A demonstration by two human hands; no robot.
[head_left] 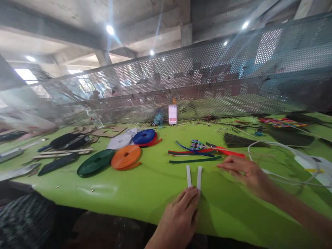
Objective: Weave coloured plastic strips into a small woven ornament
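Observation:
My left hand point(180, 216) lies flat on the green table point(145, 193), its fingertips pressing the near ends of two white strips point(194, 176) that lie side by side. My right hand point(245, 173) reaches to the right of them, fingers stretched out and blurred, hovering near a red strip point(229, 152) and a dark green strip point(195, 159). Past these lie a blue strip point(185, 147) and a small woven multicoloured piece point(197, 144).
Rolls of band lie at left: dark green point(95, 162), orange point(126, 157), white point(119, 141), blue on red point(144, 136). A white cable point(280, 147) loops at right. A perforated metal screen point(207, 79) backs the table; people sit beyond it. Dark pieces and cardboard lie far left.

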